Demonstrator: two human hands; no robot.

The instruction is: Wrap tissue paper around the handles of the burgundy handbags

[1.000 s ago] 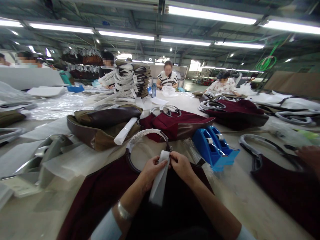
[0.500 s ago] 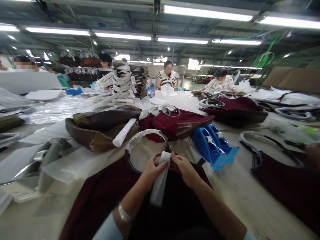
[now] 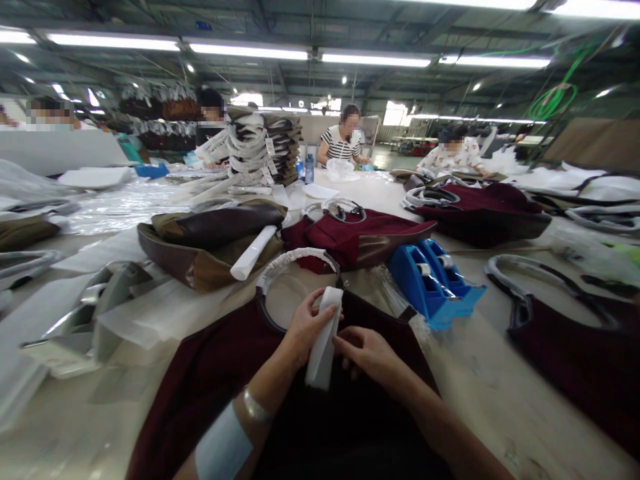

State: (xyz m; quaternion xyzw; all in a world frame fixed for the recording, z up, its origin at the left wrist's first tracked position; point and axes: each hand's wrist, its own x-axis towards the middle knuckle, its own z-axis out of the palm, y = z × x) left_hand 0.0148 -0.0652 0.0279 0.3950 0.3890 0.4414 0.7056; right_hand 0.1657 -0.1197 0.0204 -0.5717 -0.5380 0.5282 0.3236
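A dark maroon bag (image 3: 210,373) lies in front of me, its loop handle (image 3: 295,254) pointing away and partly covered in white wrapping. My left hand (image 3: 303,330) is closed on a white foam-like strip (image 3: 319,367) near the handle's right base, thumb on top. The strip's lower end hangs toward me over the dark bag. Lower on the strip's right edge, my right hand (image 3: 367,350) has its thumb and forefinger pinched, with the other fingers curled. What lies beneath the strip at the handle base is hidden.
A blue tape dispenser (image 3: 430,287) stands right of the bag, a grey dispenser (image 3: 90,327) left. Beyond are an olive-brown bag (image 3: 200,243), a white roll (image 3: 253,253) and another maroon bag (image 3: 360,233). Another maroon bag (image 3: 565,353) lies at right. Co-workers sit across the table.
My right hand has moved down from the strip's top to its lower right edge. My left hand still holds the strip. The view has shifted slightly.
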